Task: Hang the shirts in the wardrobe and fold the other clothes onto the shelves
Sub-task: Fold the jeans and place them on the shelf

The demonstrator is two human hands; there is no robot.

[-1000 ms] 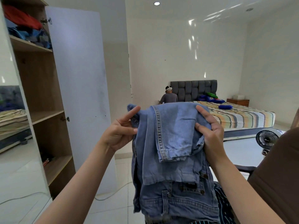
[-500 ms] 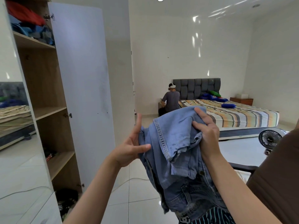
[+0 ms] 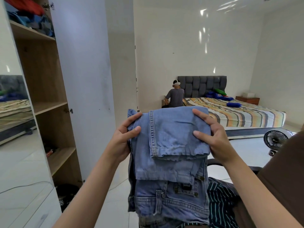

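A pair of light blue jeans [image 3: 171, 155] hangs folded in front of me, legs doubled over the waistband, which points down. My left hand [image 3: 125, 139] grips the fold's left edge and my right hand [image 3: 212, 137] grips its right edge, both at chest height. The open wardrobe [image 3: 44, 89] stands to the left with wooden shelves; the top shelf holds a heap of red and blue clothes [image 3: 31, 15]. A dark striped garment [image 3: 220, 203] lies below the jeans at the lower right.
The white wardrobe door [image 3: 82, 79] stands open just left of my hands. A mirror panel [image 3: 14, 112] is at the far left. A person [image 3: 175, 96] sits by a striped bed [image 3: 238, 112] at the back. A small black fan [image 3: 275, 139] stands at the right.
My left hand, open beside the jeans before, has closed on their left edge. The bundle, crumpled and tilted earlier, is now squared up flat between both hands.
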